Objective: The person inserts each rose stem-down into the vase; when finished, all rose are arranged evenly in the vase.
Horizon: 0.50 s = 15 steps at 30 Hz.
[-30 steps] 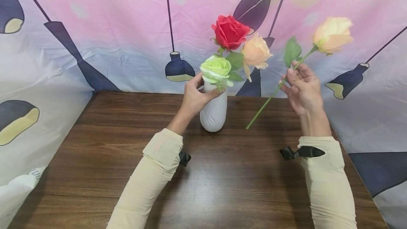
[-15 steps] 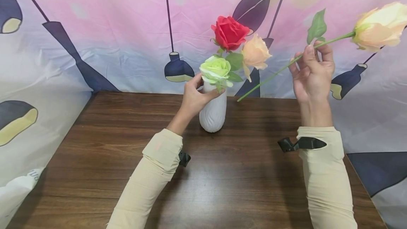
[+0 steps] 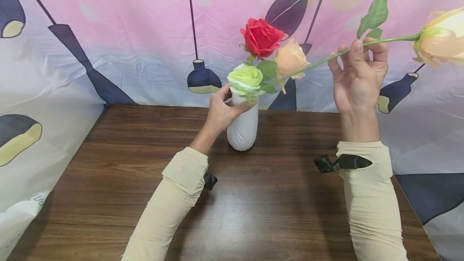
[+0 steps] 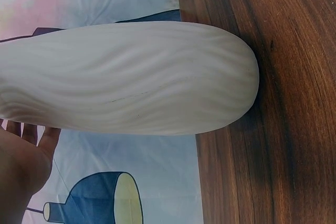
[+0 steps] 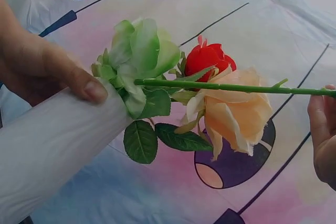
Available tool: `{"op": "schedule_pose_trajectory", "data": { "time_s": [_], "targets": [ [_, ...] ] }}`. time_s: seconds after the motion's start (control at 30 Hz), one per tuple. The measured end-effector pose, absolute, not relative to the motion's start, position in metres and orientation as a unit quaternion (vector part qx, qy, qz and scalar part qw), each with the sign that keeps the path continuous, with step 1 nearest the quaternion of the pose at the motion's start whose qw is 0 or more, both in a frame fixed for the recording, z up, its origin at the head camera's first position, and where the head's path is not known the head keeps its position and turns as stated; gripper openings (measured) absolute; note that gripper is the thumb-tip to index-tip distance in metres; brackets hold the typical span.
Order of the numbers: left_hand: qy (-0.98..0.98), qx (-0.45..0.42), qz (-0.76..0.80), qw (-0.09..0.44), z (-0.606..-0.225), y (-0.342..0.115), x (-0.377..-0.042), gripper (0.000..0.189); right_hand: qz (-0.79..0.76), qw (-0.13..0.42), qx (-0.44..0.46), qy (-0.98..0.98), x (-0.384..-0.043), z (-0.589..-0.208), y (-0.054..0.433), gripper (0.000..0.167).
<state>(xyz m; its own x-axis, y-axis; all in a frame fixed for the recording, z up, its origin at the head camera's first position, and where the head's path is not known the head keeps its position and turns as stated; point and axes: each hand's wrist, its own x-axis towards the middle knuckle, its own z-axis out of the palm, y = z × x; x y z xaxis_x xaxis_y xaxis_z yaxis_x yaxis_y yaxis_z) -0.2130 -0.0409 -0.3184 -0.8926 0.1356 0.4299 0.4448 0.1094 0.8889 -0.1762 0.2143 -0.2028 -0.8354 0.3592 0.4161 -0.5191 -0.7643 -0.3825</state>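
Observation:
A white vase (image 3: 243, 130) with a wavy surface stands upright on the table. My left hand (image 3: 225, 106) grips it around the neck. Out of its mouth come a green rose (image 3: 246, 79), a red rose (image 3: 262, 37) and a peach rose (image 3: 291, 59). Between thumb and fingers my right hand (image 3: 360, 71) pinches the stem of a pale yellow rose (image 3: 440, 39), raised at the right and partly cut off by the frame. The green stem (image 5: 236, 86) slants down to the left, its lower end overlapping the flowers in the right wrist view.
The brown wooden table (image 3: 232, 212) ends right behind the vase. A printed curtain (image 3: 145, 31) hangs close along its back and sides. White plastic (image 3: 21, 216) shows at the left edge.
My right hand has lifted the yellow rose up and to the right and tilted it nearly level. The stem's lower end has swung up toward the flowers. My left hand stays on the vase.

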Motion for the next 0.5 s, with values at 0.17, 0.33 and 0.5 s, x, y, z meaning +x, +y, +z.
{"op": "schedule_pose_trajectory", "data": {
  "time_s": [0.17, 0.33, 0.5],
  "targets": [
    [-0.735, -0.196, -0.637, 0.122, -0.319, -0.041, -0.214, 0.059, 0.927, 0.227, 0.161, -0.249, -0.178, -0.204, 0.213, 0.019],
    [-0.735, -0.195, -0.637, 0.125, -0.319, -0.041, -0.214, 0.059, 0.91, 0.237, 0.171, -0.295, -0.179, -0.207, 0.209, 0.017],
    [-0.736, -0.196, -0.635, 0.126, -0.319, -0.041, -0.214, 0.06, 0.881, 0.249, 0.179, -0.36, -0.179, -0.209, 0.2, 0.016]
  ]
}}
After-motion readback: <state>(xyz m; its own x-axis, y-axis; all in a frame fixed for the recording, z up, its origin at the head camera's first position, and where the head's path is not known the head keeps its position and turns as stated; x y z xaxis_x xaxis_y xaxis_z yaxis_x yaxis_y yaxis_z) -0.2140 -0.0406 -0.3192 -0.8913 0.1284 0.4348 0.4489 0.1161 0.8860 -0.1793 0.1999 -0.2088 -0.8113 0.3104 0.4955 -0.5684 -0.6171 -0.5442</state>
